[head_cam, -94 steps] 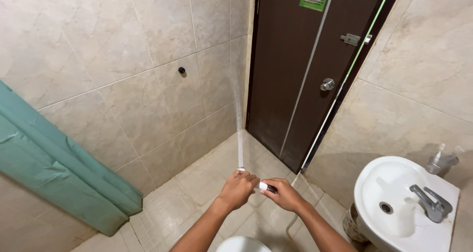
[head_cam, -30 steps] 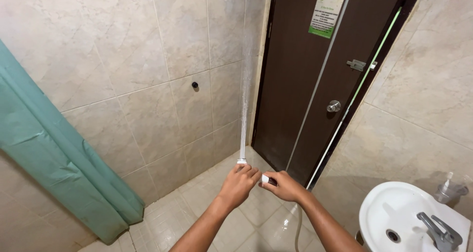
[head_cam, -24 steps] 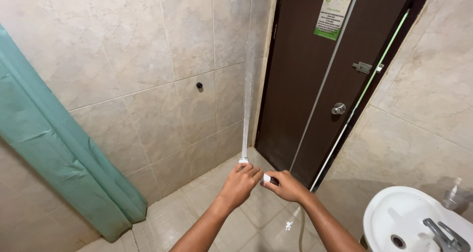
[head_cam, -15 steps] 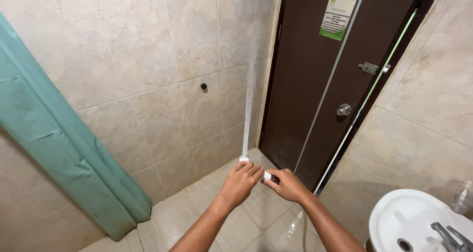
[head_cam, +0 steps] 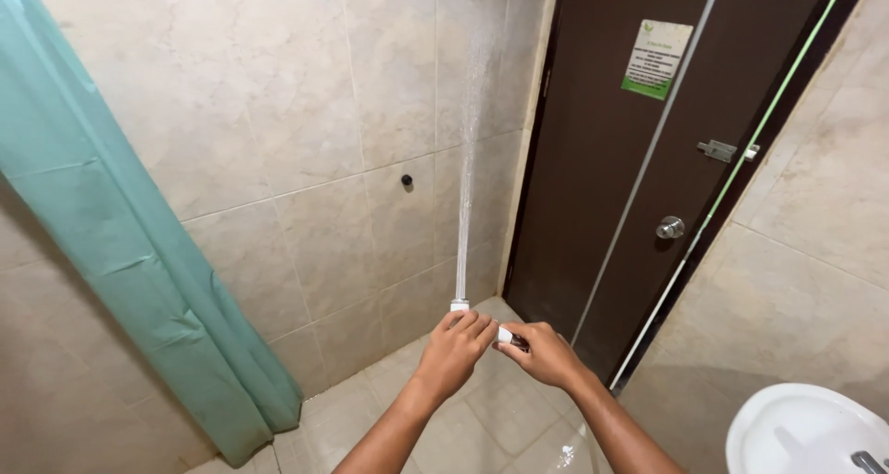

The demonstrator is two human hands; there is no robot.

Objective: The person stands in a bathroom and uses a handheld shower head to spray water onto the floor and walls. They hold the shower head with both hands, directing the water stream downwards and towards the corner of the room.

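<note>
A green shower curtain [head_cam: 120, 252] hangs at far left, well clear. The left hand [head_cam: 458, 344] curls around a white spray nozzle [head_cam: 460, 305], jetting water up the tiled wall [head_cam: 306, 113]; the right hand [head_cam: 542, 352] pinches its handle end [head_cam: 507, 336]. This looks like wall rinsing; sweeping next needs steady aim, with the dark door [head_cam: 630, 159] and white sink [head_cam: 806, 432] close at right

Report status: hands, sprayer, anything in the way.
Left hand and right hand both gripping the white sprayer. Water jet shooting up along the tiled wall. Nothing in the way; green curtain off left.
</note>
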